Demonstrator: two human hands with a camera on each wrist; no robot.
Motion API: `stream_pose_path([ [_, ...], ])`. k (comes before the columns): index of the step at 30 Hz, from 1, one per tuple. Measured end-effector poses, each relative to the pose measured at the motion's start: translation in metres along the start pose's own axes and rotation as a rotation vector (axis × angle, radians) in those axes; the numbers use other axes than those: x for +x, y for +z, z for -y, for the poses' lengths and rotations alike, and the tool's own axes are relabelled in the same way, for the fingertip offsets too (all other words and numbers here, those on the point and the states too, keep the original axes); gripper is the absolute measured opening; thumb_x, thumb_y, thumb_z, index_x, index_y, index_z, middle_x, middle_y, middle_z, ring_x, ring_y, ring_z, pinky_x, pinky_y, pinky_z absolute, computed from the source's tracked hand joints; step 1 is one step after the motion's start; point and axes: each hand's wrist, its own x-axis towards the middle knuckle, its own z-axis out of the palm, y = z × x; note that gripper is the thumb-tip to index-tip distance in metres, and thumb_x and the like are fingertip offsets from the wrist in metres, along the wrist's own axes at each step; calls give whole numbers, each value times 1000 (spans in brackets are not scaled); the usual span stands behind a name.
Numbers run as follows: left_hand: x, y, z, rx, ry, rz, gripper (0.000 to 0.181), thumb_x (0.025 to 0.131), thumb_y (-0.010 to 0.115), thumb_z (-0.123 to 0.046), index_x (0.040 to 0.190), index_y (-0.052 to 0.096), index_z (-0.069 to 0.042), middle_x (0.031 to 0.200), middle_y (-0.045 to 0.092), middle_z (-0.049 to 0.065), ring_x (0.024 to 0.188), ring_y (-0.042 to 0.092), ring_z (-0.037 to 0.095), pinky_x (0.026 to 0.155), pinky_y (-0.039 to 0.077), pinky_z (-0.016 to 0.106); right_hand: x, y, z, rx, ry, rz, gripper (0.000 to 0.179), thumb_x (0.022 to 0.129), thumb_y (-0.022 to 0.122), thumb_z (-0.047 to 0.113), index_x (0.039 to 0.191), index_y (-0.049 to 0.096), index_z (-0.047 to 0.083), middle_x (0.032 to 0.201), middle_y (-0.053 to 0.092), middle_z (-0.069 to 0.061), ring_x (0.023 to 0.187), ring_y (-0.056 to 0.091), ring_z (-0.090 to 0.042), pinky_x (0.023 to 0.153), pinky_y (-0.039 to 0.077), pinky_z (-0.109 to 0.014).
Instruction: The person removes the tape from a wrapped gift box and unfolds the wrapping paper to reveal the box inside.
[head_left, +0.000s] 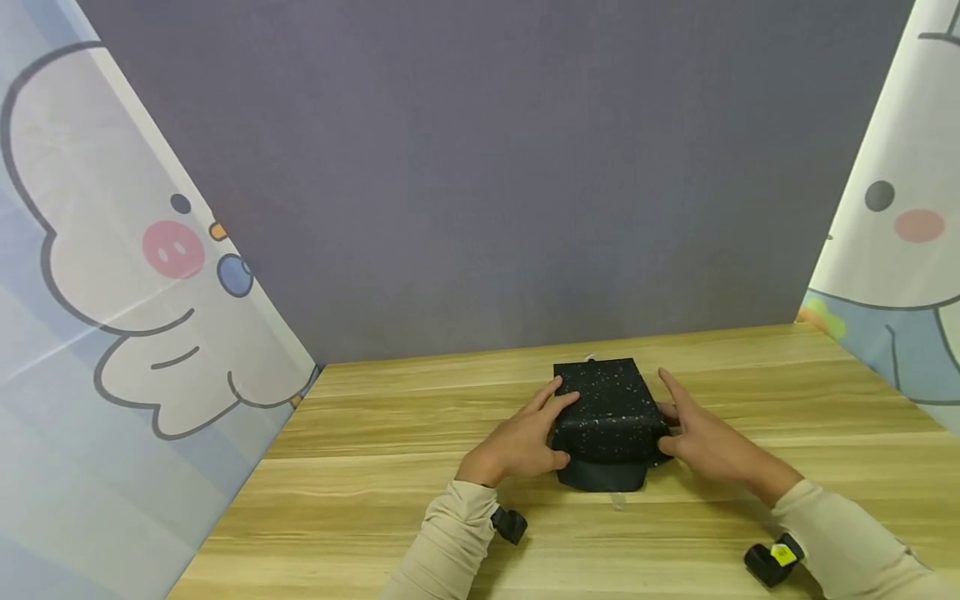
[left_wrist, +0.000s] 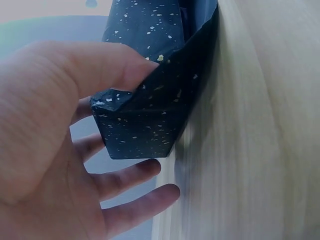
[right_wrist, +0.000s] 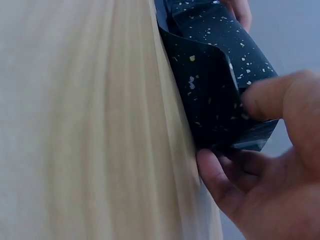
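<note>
A box-shaped package in black wrapping paper with pale specks lies on the wooden table. My left hand grips its left end, fingers on the top and far side. In the left wrist view its thumb presses a folded paper edge, while the lower fingers stand apart from the package. At the other end, my right hand pinches the loose end paper between its thumb and curled fingers. A plain dark flap shows at the package's near side. Whatever the paper encloses is hidden.
A small clear strip sticks out at the near side, and a whitish bit at the far side. Behind the wooden tabletop stands a grey panel, with cartoon-printed sheets on both sides.
</note>
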Motion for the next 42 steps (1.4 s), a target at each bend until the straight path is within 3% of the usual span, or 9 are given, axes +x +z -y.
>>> stream_pose_path([
  [5, 0, 2, 2, 16, 2, -34, 72, 99, 62, -44, 160, 25, -35, 167, 3, -12, 141, 40, 24, 90, 51, 39, 1, -1, -2, 34, -66, -56, 105, 85, 68, -4, 162, -1, 13, 138, 43, -44, 121, 53, -54, 90, 52, -53],
  [9, 0, 3, 4, 12, 6, -64, 64, 102, 51, -54, 159, 27, -36, 167, 7, -12, 139, 44, 23, 95, 50, 46, 2, 0, -4, 70, -117, -61, 92, 85, 68, -8, 158, 15, 10, 138, 45, -40, 122, 51, -54, 86, 55, -45],
  [14, 0, 2, 5, 16, 13, -87, 60, 103, 46, -55, 158, 30, -35, 167, 11, -10, 137, 46, 22, 96, 49, 47, 4, 1, -5, 128, -164, -62, 72, 84, 66, -13, 141, 25, 0, 136, 43, -41, 117, 53, -57, 82, 56, -39],
  [19, -1, 1, 5, 23, 16, -103, 59, 103, 48, -54, 157, 34, -33, 166, 15, -8, 137, 46, 22, 97, 49, 48, 3, 2, -5, 113, -158, -75, 60, 84, 67, -12, 131, 33, 1, 138, 39, -37, 115, 54, -58, 84, 56, -43],
  [23, -1, -1, 5, 10, 2, -116, 62, 100, 53, -57, 155, 37, -34, 165, 18, -9, 137, 45, 20, 99, 47, 52, 3, 2, -4, 66, -145, -80, 55, 85, 70, -9, 129, 39, 3, 134, 46, -32, 113, 58, -51, 85, 55, -45],
  [30, 1, 0, 4, 35, -36, -163, 66, 95, 55, -64, 151, 43, -32, 163, 26, -5, 131, 52, 22, 97, 47, 53, 4, -2, -4, 5, -138, -90, 52, 85, 72, -4, 126, 42, 6, 119, 58, -24, 103, 63, -32, 75, 53, -30],
  [37, 1, 1, 2, 95, -153, -245, 90, 84, 62, -75, 153, 40, -21, 151, 41, 8, 123, 57, 30, 93, 48, 55, 4, -1, -2, 20, -101, -79, 50, 86, 69, -4, 127, 41, 5, 126, 52, -29, 106, 63, -36, 76, 53, -31],
  [42, 2, 2, 6, 105, -175, -271, 98, 84, 56, -78, 159, 29, -20, 147, 46, 13, 118, 60, 33, 88, 52, 51, 3, 0, -1, 12, -81, -71, 52, 87, 70, -3, 128, 40, 5, 128, 50, -32, 107, 62, -37, 76, 52, -33],
])
